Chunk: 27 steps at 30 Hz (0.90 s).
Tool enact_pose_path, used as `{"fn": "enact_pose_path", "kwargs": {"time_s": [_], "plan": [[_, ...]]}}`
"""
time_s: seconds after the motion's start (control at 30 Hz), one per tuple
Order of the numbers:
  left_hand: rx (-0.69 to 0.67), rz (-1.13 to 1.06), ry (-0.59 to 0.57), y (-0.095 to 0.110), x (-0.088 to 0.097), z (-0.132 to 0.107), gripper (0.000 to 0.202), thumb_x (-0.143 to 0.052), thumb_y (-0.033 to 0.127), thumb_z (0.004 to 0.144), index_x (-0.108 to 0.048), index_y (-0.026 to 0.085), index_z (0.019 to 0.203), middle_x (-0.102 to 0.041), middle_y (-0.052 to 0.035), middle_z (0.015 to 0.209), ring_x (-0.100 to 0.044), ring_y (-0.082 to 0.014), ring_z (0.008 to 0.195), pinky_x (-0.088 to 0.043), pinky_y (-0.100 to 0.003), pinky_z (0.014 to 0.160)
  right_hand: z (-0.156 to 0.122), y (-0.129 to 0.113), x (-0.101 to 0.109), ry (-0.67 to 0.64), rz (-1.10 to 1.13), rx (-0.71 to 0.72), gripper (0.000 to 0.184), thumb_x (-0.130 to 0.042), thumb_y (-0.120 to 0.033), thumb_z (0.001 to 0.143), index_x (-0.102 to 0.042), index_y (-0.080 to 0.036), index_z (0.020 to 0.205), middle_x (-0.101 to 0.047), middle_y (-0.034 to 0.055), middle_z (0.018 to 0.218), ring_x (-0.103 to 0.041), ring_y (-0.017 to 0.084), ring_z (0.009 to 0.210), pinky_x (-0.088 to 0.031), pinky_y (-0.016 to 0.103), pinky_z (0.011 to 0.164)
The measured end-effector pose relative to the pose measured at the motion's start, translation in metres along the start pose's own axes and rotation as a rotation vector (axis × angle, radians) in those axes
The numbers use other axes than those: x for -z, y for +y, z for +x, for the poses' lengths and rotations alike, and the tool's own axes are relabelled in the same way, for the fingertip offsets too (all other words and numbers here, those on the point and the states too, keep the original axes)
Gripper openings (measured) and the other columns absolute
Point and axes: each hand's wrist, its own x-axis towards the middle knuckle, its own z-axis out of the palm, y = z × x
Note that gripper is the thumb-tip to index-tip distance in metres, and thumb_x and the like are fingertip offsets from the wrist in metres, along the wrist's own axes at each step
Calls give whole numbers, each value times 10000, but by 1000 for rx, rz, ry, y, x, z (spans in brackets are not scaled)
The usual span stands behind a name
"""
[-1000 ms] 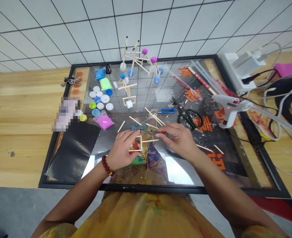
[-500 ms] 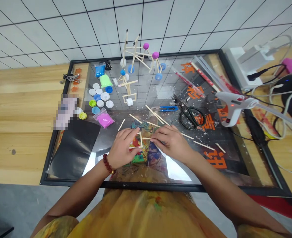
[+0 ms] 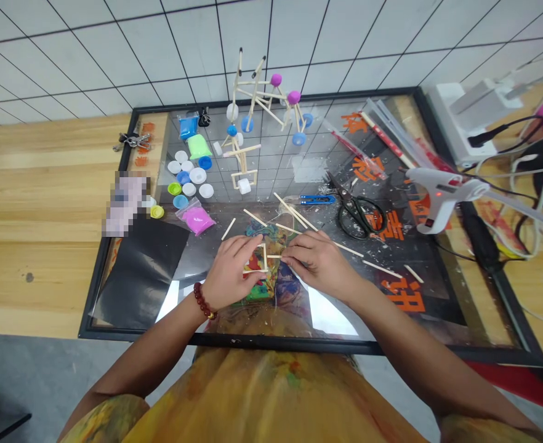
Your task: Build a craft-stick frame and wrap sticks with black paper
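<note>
My left hand (image 3: 234, 271) is closed around a small square frame (image 3: 265, 258) of pale wooden sticks, its thumb and fingers along opposite sides. Between the thumb and fingertips of my right hand (image 3: 315, 261) is a short wooden stick (image 3: 274, 256), pointing left at the frame's right side. Whether the stick's tip touches the frame I cannot tell. Both hands are low over a paint-smeared patch (image 3: 257, 292) on the glass-topped table. Loose wooden sticks (image 3: 294, 212) lie just beyond my fingers, partly hidden by my right hand.
Scissors (image 3: 357, 212), a blue-handled cutter (image 3: 317, 200) and a white glue gun (image 3: 442, 194) with cables are on the right. Stick models (image 3: 257, 92) stand at the back. Bottle caps (image 3: 197, 175), a pink clay bag (image 3: 197, 219) and black sheet (image 3: 142, 271) are left.
The whole view has shifted slightly. My hands keep hold of the frame and the stick, in nearly the same position against each other.
</note>
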Motion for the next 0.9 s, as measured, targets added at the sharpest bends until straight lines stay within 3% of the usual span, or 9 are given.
{"fn": "enact_pose_path", "kwargs": {"time_s": [0.27, 0.43, 0.57, 0.73, 0.9], "plan": [[0, 2, -2, -1, 0, 0, 699, -726, 445, 838, -471, 157, 1422, -631, -134, 1303, -560, -291, 1193, -436, -443, 1041, 2, 0, 0, -5, -17, 7, 161, -598, -274, 943, -738, -210, 893, -699, 39, 810, -587, 186, 787, -361, 342, 731], [17, 6, -14, 0, 0, 0, 691, -713, 451, 846, -471, 164, 1427, -629, -138, 1304, -561, -296, 1204, -442, -451, 1040, -2, 18, 9, 141, -76, -132, 189, -656, -374, 909, -729, -202, 939, -735, 54, 890, -622, 212, 835, -373, 353, 741], [20, 3, -21, 0, 1, 0, 716, -722, 458, 835, -460, 174, 1437, -620, -143, 1316, -565, -301, 1209, -444, -464, 1045, 1, 30, 9, 142, -182, -194, 190, -652, -363, 907, -742, -198, 939, -725, 57, 869, -611, 232, 827, -358, 356, 715], [5, -2, -3, 2, 5, 1, 810, -784, 442, 774, -435, 174, 1453, -595, -153, 1336, -560, -308, 1219, -454, -466, 1051, 6, 24, 7, 109, -301, -156, 162, -597, -263, 935, -732, -195, 879, -714, 50, 846, -564, 225, 804, -319, 358, 708], [11, 0, -12, 2, 6, 2, 842, -807, 398, 753, -417, 172, 1465, -594, -152, 1325, -555, -307, 1219, -457, -462, 1054, 3, 11, 15, 52, -261, -34, 150, -568, -244, 954, -706, -201, 916, -730, 43, 931, -560, 216, 877, -311, 361, 733]]}}
